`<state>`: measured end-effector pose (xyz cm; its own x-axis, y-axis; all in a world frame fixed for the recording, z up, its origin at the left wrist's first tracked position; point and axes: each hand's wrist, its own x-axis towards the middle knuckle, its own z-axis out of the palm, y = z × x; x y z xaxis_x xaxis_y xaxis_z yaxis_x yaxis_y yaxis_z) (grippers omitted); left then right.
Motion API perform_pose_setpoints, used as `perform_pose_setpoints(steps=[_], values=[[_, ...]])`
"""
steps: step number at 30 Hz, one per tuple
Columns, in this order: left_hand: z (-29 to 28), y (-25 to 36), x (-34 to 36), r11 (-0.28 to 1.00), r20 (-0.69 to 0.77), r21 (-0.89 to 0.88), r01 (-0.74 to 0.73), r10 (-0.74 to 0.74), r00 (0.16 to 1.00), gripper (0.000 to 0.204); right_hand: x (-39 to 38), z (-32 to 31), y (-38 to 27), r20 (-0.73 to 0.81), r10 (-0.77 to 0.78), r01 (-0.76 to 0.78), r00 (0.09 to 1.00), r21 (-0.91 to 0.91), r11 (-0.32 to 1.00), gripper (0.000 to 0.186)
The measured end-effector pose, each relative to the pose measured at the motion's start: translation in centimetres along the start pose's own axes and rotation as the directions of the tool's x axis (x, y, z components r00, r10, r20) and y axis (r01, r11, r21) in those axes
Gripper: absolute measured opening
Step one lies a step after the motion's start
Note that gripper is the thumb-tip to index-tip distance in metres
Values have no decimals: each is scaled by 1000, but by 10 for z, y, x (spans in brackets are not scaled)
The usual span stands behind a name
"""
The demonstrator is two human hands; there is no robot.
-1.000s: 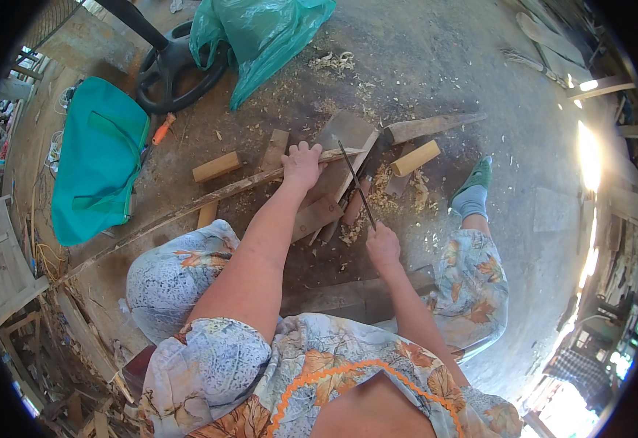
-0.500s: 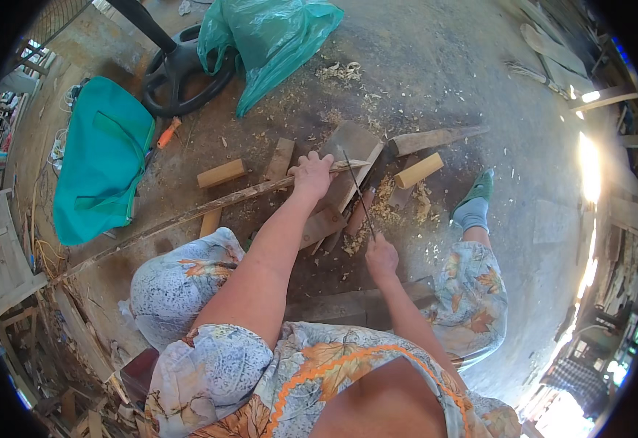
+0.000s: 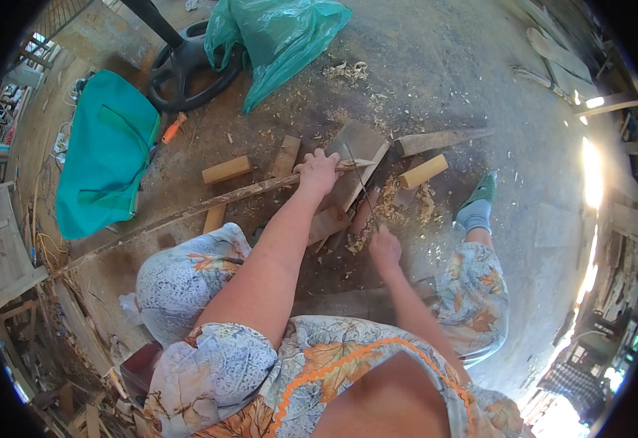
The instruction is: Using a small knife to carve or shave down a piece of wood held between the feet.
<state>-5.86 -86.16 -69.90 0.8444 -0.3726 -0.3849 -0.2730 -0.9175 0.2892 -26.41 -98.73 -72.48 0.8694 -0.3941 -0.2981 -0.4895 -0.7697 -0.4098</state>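
Note:
My left hand (image 3: pixel 317 172) is closed over a long, thin wooden strip (image 3: pixel 202 206) near its pale, pointed far end. This end rests on a wooden block (image 3: pixel 359 139) on the floor. In my right hand (image 3: pixel 385 250) is the near end of a long, thin dark blade (image 3: pixel 367 196); whether it is a saw or a knife is too fine to tell. The blade crosses the strip close to its tip, to the right of my left hand. My right fingers hide the blade's handle.
Several wood pieces lie around the block, among them a short pale block (image 3: pixel 423 171) and a tapered stake (image 3: pixel 443 141). Wood shavings (image 3: pixel 427 203) are scattered about. Farther left are a teal bag (image 3: pixel 106 157), an orange-handled tool (image 3: pixel 174 128), a black wheel-shaped base (image 3: pixel 182 69) and a green plastic bag (image 3: pixel 282 44).
The whole view has shifted slightly. My right hand and the blade have moved a little away from me, while my left hand keeps its hold on the strip.

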Motion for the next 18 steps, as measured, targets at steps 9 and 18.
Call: perform_pose_setpoints(steps=[9,18], values=[[5,2,-1,1000,-15,26,-8,8,1000,33,10,-19,-21,-1,72,-72,997,19,997,21],[3,1,7,1000,-38,12,-22,22,999,36,39,13,-10,-108,-210,209,972,-21,978,19]])
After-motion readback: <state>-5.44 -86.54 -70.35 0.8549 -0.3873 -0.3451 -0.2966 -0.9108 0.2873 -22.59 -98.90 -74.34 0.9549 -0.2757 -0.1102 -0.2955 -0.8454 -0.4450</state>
